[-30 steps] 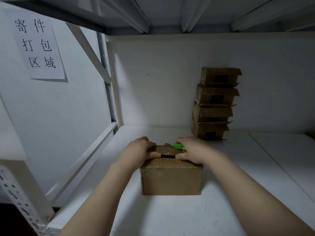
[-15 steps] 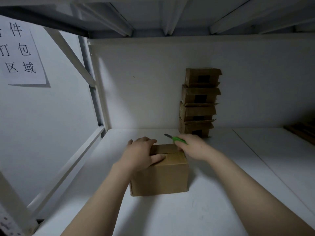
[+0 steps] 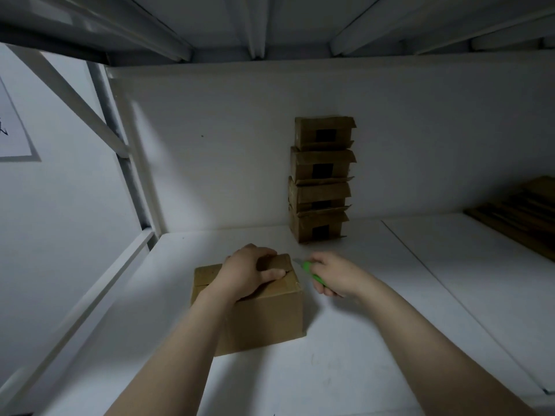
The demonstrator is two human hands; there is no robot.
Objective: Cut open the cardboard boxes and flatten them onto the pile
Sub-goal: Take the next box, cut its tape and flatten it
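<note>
A brown cardboard box (image 3: 264, 316) stands on the white shelf (image 3: 345, 370) in front of me. My left hand (image 3: 249, 273) lies on its top, fingers curled over the far flap and thumb on the lid. My right hand (image 3: 333, 274) is just right of the box, off its top, gripping a green utility knife (image 3: 312, 273) whose blade points toward the box's far right corner. A stack of several small cardboard boxes (image 3: 321, 178) stands against the back wall. Flattened cardboard (image 3: 522, 214) lies at the far right.
The shelf's metal frame and diagonal brace (image 3: 90, 115) run along the left. A paper sign (image 3: 12, 127) hangs on the left wall. Beams of the shelf above (image 3: 255, 25) sit low overhead. A seam (image 3: 435, 283) splits the shelf surface to the right.
My right hand with the knife has come off the box top and moved to its right side. The box has turned slightly and my view has shifted right.
</note>
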